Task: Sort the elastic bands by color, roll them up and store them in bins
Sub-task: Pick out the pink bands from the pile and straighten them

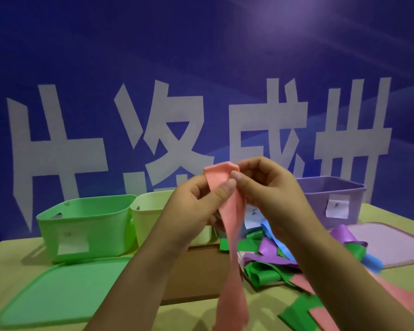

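Pink band (227, 211) held up mid-scene, top end folded over, tail hanging limp. Looks thin, light, floppy, prob. stretchy; best gripped at the folded end. Left hand (196, 206) & right hand (268, 187) close together, both pinching it. Loose bands (273, 259) behind on table; green bin (81, 225) far left, purple bin (332, 199) far right.

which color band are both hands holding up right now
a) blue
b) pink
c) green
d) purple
b, the left hand and right hand pinch the top of a pink band that hangs down in front of the bins.
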Motion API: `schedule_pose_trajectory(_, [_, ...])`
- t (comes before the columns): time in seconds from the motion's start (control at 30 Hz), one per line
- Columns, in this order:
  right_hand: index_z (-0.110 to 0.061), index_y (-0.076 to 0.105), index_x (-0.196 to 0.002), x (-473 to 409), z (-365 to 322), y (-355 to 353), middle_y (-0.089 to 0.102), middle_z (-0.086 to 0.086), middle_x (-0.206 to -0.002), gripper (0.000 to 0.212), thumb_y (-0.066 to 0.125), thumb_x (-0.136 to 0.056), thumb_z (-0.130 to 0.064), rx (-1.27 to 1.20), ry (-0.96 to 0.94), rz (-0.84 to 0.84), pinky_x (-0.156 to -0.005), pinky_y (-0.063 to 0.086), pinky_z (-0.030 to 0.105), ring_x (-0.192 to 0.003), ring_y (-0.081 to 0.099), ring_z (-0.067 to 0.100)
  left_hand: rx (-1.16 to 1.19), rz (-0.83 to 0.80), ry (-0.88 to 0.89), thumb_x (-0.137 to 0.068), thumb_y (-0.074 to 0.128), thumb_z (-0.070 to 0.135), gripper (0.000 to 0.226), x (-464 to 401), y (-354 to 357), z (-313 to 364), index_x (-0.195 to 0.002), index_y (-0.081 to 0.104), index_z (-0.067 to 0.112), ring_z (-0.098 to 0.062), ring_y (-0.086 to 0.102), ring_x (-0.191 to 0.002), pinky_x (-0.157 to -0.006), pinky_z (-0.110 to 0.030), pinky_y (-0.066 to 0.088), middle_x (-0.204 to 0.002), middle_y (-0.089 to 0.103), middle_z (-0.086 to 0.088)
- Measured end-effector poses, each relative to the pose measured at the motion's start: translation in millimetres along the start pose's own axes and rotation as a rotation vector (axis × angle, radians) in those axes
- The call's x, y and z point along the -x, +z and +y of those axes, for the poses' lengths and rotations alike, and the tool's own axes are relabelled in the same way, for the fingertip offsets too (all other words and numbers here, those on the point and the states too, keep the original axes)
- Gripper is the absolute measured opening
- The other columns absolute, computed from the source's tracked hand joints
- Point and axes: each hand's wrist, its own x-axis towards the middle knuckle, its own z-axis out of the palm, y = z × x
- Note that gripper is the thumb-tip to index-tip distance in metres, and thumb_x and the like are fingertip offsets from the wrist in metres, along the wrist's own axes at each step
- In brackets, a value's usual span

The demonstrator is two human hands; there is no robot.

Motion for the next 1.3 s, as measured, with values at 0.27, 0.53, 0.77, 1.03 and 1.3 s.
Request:
schedule_pose_trajectory(0.27, [-0.028,0.061,-0.099,31,24,18,0.071,-0.002,-0.094,0.022,0.061,-0.081,-0.041,0.052,0.118,-0.112,-0.075,0.056,0.035,-0.088,0.068,0.014,0.025,0.163,0.061,-0.077,0.063,0.028,0.011,1,-2,2,-0.082,0.072,0.023,-0.019,0.071,-0.074,-0.066,-0.032,0.059,-0.078,0.075,-0.002])
schedule_pose_trajectory(0.53, [-0.027,0.064,-0.091,66,58,26,0.073,-0.003,-0.083,0.006,0.065,-0.086,-0.026,0.053,0.268,-0.188,-0.070,0.055,0.032,-0.077,0.069,0.013,-0.005,0.213,-0.003,-0.084,0.064,0.021,0.007,-6,-16,-4,-0.081,0.070,0.024,-0.006,0.070,-0.073,-0.071,-0.025,0.058,-0.073,0.074,0.011])
schedule_pose_trajectory(0.77, [-0.024,0.061,-0.090,80,78,26,0.074,-0.004,-0.085,0.013,0.068,-0.084,-0.015,0.220,0.532,-0.566,-0.077,0.056,0.032,-0.079,0.071,0.011,0.132,0.414,-0.029,-0.084,0.065,0.023,0.008,-12,-51,3,-0.079,0.068,0.017,-0.010,0.070,-0.070,-0.062,-0.028,0.057,-0.070,0.073,0.006])
schedule_pose_trajectory(1.03, [-0.027,0.063,-0.092,87,92,34,0.070,-0.004,-0.096,0.012,0.069,-0.083,-0.022,0.465,0.566,-0.681,-0.084,0.055,0.032,-0.089,0.068,0.011,0.026,0.544,-0.006,-0.085,0.065,0.025,0.008,-11,-81,0,-0.081,0.067,0.019,-0.006,0.067,-0.069,-0.061,-0.026,0.054,-0.076,0.070,0.005])
schedule_pose_trajectory(1.3, [-0.026,0.067,-0.077,88,98,27,0.072,-0.004,-0.082,0.009,0.071,-0.082,-0.019,0.448,0.524,-0.542,-0.076,0.055,0.029,-0.073,0.067,0.006,0.025,0.432,0.011,-0.085,0.064,0.023,0.007,-7,-63,0,-0.081,0.067,0.018,-0.010,0.068,-0.068,-0.059,-0.025,0.054,-0.073,0.072,0.004])
